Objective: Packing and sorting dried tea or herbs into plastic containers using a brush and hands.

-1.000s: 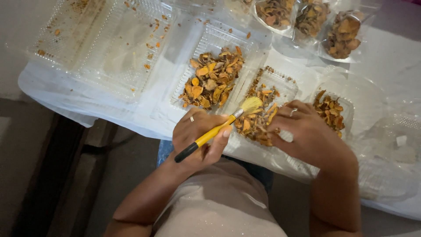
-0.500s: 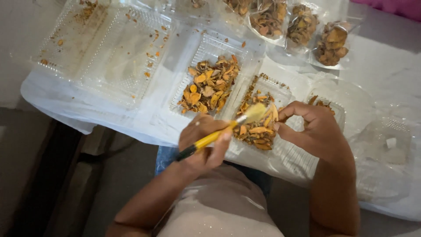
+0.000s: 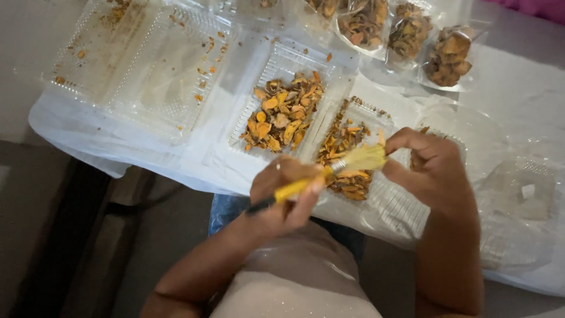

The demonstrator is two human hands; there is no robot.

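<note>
- we hold a small brush with a yellow handle in our left hand; the fingers are closed around the handle, and its pale bristles point right, over the near edge of a clear plastic tray.
- our right hand is curled just past the bristle tip, fingers bent inward as if pinching something small; the view is too blurred for us to tell what it grips, if anything.
- under the brush, that tray carries a strip of dried orange-brown slices, thin and curled.
- just to its left sits a second clear tray with a bigger heap of lighter orange slices, the two trays side by side and touching.
- farther left lie two more clear trays, open and holding only scattered orange crumbs.
- along the far edge we see a row of small clear bags filled with darker brown pieces, well apart from our hands.
- to the right lies crumpled clear plastic with a small white scrap on it.
- everything rests on a white sheet spread over the table, whose near edge hangs above our lap.
</note>
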